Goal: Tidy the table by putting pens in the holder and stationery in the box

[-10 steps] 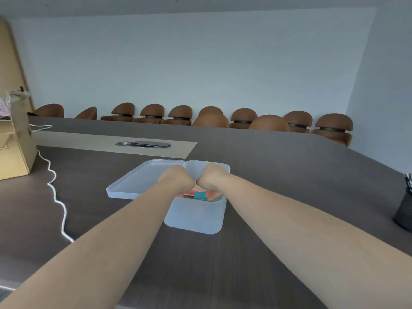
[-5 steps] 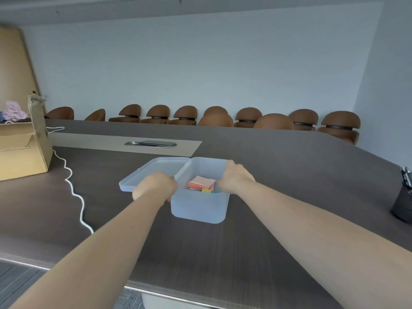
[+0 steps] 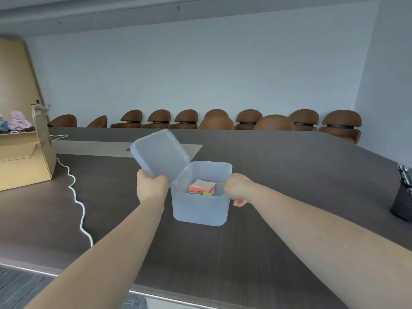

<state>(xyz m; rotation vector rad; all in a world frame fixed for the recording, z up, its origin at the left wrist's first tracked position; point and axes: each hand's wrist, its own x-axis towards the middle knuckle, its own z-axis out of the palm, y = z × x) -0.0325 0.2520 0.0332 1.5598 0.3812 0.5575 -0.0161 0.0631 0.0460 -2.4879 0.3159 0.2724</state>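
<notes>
Since the lid is hinged to the box, each hand has its own job, listed from the grips outward.

Left hand [image 3: 152,188]: clenched around the near edge of the lid [image 3: 160,155], thumb over the top; holding it at the free edge, farthest from the hinge, gives the most leverage for swinging it over the opening.

Lid: translucent, raised and tilted, joined to the box along the box's left rim; it is neither flat on the table nor closed.

Right hand [image 3: 238,188]: pressed against the right wall of the box [image 3: 200,208] near the rim, fingers curled down the outer side; it looks like a bracing hold so the light container does not slide or tip while the lid turns. How firmly it grips I cannot tell.

Box: standing upright on the dark table [image 3: 289,197], between the two hands, mouth open.

Stationery: a loose stack of pink sticky notes [image 3: 202,186] lies inside, with a small yellow-green piece [image 3: 207,193] just in front of it; all sit below the rim, so the lid should clear them.

Pen holder [image 3: 403,201]: dark mesh cup at the right edge, well apart from the box, with pens [image 3: 404,172] standing in it.

Stage, as a judgement: sorting appears done; closing the lid seems to be the step in hand.

Surroundings: a white cord [image 3: 77,201] trails across the table from a cardboard box [image 3: 24,161] on the left, clear of the work.
</notes>
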